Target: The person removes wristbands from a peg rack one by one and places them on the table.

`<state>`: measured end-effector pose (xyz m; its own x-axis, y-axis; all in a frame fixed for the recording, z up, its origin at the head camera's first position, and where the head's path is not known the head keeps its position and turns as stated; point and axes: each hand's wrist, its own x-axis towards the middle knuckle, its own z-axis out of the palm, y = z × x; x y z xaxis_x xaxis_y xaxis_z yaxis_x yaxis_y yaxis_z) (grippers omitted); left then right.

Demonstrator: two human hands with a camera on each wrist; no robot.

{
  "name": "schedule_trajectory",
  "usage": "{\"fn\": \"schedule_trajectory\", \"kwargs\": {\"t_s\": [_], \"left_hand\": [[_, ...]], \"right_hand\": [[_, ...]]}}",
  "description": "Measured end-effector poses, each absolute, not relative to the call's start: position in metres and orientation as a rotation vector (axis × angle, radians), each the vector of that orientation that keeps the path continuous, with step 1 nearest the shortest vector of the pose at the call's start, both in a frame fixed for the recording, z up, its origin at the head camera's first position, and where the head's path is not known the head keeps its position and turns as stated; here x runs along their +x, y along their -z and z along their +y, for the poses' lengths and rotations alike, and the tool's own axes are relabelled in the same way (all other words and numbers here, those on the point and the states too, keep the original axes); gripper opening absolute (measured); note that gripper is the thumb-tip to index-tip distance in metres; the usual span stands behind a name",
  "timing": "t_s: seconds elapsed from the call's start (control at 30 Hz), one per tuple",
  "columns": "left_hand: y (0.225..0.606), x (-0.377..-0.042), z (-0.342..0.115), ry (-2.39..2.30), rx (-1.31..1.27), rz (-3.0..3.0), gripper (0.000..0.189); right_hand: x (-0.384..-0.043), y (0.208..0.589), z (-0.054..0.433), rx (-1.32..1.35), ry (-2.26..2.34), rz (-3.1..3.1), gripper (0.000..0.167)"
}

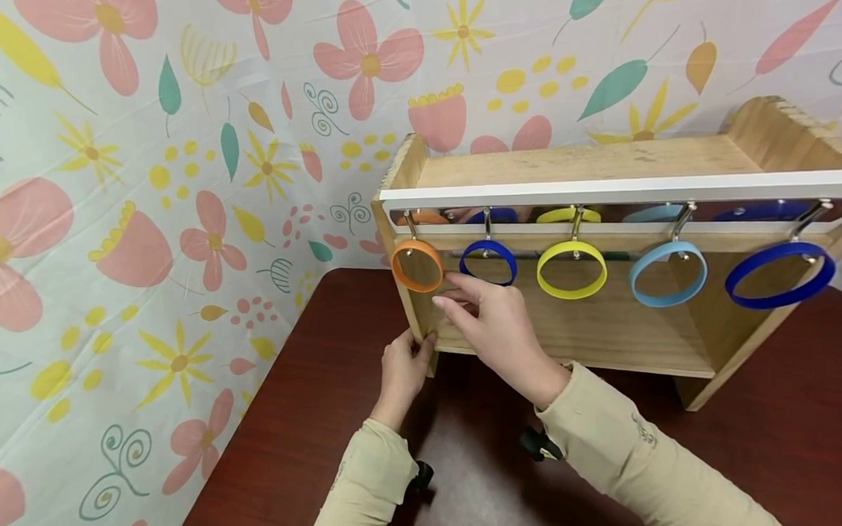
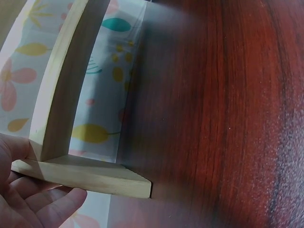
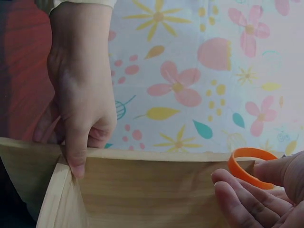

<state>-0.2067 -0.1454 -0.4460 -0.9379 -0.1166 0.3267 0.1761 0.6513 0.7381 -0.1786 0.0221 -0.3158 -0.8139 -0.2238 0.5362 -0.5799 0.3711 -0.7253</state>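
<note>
An orange wristband (image 1: 417, 266) hangs from the leftmost metal hook on a wooden shelf (image 1: 585, 164). Right beside its lower edge is my right hand (image 1: 496, 322), thumb and index fingertip apart. In the right wrist view the thumb overlaps the orange band (image 3: 251, 181), with the other fingers spread below it. My left hand (image 1: 401, 372) grips the shelf's lower left corner. Seen from the left wrist, its thumb lies on one side of the wooden side board (image 2: 95, 176) and the fingers on the other.
Along the shelf's front strip (image 1: 516, 188), a blue band (image 1: 511, 264), yellow band (image 1: 573, 295), light blue band (image 1: 669, 301) and another dark blue band (image 1: 777, 303) hang from hooks. The shelf stands on a dark red table (image 1: 280, 423), with floral cloth (image 1: 201, 147) behind and left.
</note>
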Motion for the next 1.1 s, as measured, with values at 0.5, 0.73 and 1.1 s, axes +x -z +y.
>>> {"fn": "schedule_trajectory", "kwargs": {"t_s": [0.5, 0.73, 1.1], "left_hand": [[0.447, -0.207, -0.145, 1.211, -0.041, -2.531, 0.019], [0.448, -0.207, -0.145, 1.215, -0.043, -2.532, 0.017], [0.449, -0.207, -0.144, 1.232, -0.051, -2.532, 0.019]], "right_hand": [[-0.180, 0.312, 0.016, 0.673, -1.468, -2.209, 0.013], [-0.177, 0.310, 0.017, 0.660, -1.538, -2.157, 0.010], [-0.169, 0.305, 0.021, 0.694, -1.691, -2.046, 0.012]]}}
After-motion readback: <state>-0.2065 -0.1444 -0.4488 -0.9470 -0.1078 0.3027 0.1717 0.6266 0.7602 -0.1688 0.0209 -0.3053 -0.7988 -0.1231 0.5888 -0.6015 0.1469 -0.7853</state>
